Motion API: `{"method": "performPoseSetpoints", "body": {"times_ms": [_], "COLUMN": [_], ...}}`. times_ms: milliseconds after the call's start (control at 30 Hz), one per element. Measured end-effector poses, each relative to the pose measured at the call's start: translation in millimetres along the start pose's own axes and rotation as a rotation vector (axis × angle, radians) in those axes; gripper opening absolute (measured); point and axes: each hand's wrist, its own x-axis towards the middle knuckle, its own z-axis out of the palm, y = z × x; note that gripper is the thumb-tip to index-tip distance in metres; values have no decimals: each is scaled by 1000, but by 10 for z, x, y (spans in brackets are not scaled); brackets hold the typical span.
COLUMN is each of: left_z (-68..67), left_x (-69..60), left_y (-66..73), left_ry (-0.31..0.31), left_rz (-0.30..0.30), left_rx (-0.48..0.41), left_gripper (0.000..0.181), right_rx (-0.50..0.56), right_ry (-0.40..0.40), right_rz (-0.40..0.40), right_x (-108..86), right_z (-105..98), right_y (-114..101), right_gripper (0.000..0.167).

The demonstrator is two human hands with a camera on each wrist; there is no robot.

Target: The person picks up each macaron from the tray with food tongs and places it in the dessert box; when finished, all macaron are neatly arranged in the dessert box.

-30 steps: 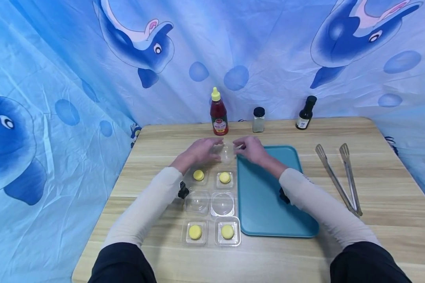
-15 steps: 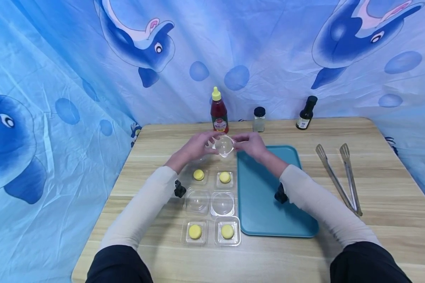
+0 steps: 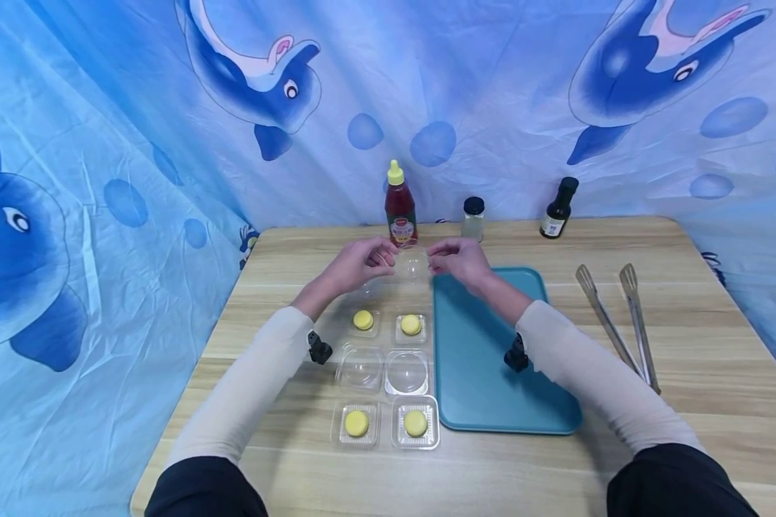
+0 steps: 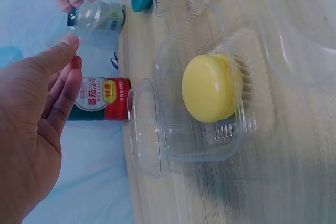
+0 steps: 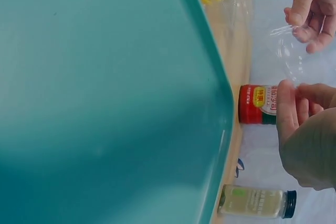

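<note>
My left hand [image 3: 360,266] and right hand [image 3: 460,262] hold a clear domed plastic lid [image 3: 414,266] between them, raised above the back of the table. Each hand pinches one side of it with thumb and fingers; the lid [image 4: 90,17] also shows in the left wrist view. Below the left hand, a yellow macaron [image 4: 210,87] sits in a clear plastic box [image 4: 202,153], with another clear lid [image 4: 144,129] beside it. A second macaron [image 3: 410,324] lies in a box to its right. Nearer the front are two more macarons [image 3: 356,424] [image 3: 416,424] in boxes.
Two clear lids [image 3: 361,368] [image 3: 407,372] lie between the box rows. A teal tray [image 3: 504,359] stands right of the boxes, then metal tongs [image 3: 611,330]. Along the back are a red sauce bottle [image 3: 401,215], a spice jar [image 3: 473,219] and a dark bottle [image 3: 559,208].
Both hands have lifted the clear lid up off the back of the table and tilted it. The left hand has shifted slightly left and back.
</note>
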Motion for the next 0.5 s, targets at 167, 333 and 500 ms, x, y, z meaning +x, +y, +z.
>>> {"method": "performPoseSetpoints", "body": {"times_ms": [167, 333, 500], "left_z": [-13, -21, -22], "left_x": [-39, -98, -155], "left_y": [-13, 12, 39], "left_ry": [20, 26, -3], "left_rz": [41, 31, -8], "left_rx": [-10, -52, -262], "left_gripper": [24, 15, 14], "right_rx": [-91, -208, -260], "right_ry": [-30, -27, -4], "right_rz": [-62, -150, -244], "right_x": [-39, -95, -121], "right_z": [-36, -48, -55], "right_y": [-5, -11, -8], "right_gripper": [21, 12, 7]}}
